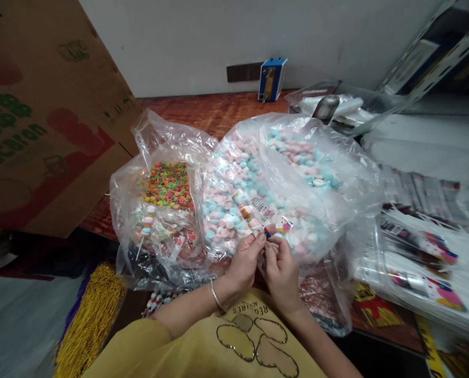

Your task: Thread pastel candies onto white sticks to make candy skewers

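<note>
My left hand (245,263) and my right hand (282,269) meet low in the middle, fingertips pinched together. Between them they hold the near end of a small clear candy packet (253,214) with coloured print and a label. Colourful sweets show inside it; its tip in my fingers is hidden. Just beyond lies a large clear bag of pink, blue and white sweets (228,218). To its left, another plastic bag holds small ring-shaped sweets (169,184) in orange, green and yellow. A skewer of sweets on a white stick (147,221) lies on that bag.
A tall cardboard box (56,131) stands at left. Behind the bags are a small blue box (272,80) and a clear bin (360,113) with a metal scoop (326,108). On the right, a tray holds printed packets with white sticks (423,283). Gold fringe (90,320) hangs at lower left.
</note>
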{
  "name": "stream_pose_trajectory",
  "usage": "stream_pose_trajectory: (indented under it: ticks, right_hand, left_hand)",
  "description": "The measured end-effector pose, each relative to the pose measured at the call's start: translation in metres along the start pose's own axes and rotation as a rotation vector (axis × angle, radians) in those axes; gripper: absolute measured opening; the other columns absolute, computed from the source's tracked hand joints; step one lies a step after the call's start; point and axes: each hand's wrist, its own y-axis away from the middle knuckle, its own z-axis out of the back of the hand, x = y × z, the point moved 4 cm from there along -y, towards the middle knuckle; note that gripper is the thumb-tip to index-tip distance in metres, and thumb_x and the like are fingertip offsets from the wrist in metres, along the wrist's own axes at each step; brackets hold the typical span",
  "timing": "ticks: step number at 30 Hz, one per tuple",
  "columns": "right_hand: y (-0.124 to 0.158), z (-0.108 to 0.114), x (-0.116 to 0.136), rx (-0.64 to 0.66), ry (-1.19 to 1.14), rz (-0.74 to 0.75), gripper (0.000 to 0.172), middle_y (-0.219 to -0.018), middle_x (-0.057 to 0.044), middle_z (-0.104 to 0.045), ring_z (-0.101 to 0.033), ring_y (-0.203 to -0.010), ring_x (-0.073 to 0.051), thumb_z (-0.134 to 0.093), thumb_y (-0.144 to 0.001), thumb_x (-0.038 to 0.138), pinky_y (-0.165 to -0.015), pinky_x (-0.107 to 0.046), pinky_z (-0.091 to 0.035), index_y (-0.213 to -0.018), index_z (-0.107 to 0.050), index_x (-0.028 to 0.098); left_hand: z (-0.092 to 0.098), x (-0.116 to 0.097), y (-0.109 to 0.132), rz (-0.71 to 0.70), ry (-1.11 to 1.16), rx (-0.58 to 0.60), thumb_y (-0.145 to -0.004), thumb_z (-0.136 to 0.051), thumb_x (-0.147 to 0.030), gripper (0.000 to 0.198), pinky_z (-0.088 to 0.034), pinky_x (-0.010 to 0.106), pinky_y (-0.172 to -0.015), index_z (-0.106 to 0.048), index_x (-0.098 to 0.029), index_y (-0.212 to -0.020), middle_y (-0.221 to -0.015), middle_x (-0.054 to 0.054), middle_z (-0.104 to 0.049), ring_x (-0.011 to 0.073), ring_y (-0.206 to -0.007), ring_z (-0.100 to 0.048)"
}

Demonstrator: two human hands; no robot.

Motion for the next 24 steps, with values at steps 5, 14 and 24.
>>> stream_pose_trajectory:
  ticks: [5,14,24]
  right_hand:
    - [0.001,0.008,0.002,-0.091,0.407,0.361,0.04,-0.095,-0.017,-0.079,-0.071,-0.064,-0.021,-0.038,-0.109,0.038,-0.06,-0.031,-0.051,-0.128,-0.063,0.013]
    - [0.004,0.01,0.007,0.055,0.317,0.329,0.036,-0.065,-0.002,-0.064,-0.06,-0.053,-0.015,-0.037,-0.111,0.035,-0.054,-0.026,-0.04,-0.089,-0.062,0.02]
    - [-0.002,0.011,0.005,-0.056,0.274,0.177,0.039,-0.081,-0.01,-0.075,-0.067,-0.06,-0.021,-0.039,-0.108,0.045,-0.052,-0.03,-0.043,-0.111,-0.064,0.015]
  left_hand:
    - [-0.004,-0.014,0.002,-0.004,0.057,0.097,-0.083,-0.08,-0.046,0.037,-0.05,0.033,-0.095,-0.08,-0.017,-0.106,-0.1,0.009,-0.077,0.0215,-0.1,-0.068]
    - [-0.001,-0.021,-0.006,0.047,0.043,-0.047,-0.054,-0.098,-0.047,0.044,-0.048,0.025,-0.072,-0.076,-0.013,-0.071,-0.067,0.004,-0.07,0.0123,-0.067,-0.06]
    - [0.012,-0.007,0.001,-0.072,-0.334,-0.081,-0.078,-0.078,-0.062,0.051,-0.037,0.024,-0.059,-0.073,-0.013,-0.068,-0.062,0.001,-0.061,0.0103,-0.059,-0.047]
